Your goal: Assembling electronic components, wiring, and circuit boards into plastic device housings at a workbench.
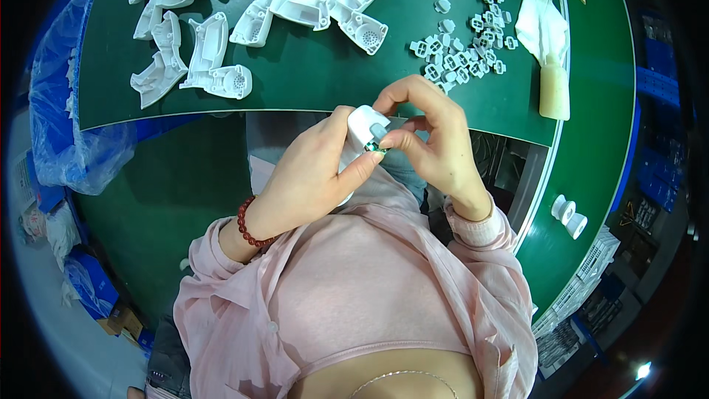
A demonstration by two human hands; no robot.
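Observation:
My left hand (306, 166) is closed around a white plastic housing (360, 124), held just in front of the table's near edge. A light grey piece (378, 131) sits in the housing's end, and beside it shows a small green circuit board (374, 148). The thumb of my left hand lies against the board's lower side. My right hand (436, 137) grips the same end from the right, its index finger on the housing's top and its thumb pressed by the grey piece. The rest of the housing is hidden behind my left hand.
White plastic shells (299, 4) lie across the green table (310, 77). Several small grey parts (461, 55) are heaped at the right. Past them are a white cloth (539, 18), a yellowish bottle (554, 92) and white spools (569, 216). A clear bag (55, 96) hangs at the left.

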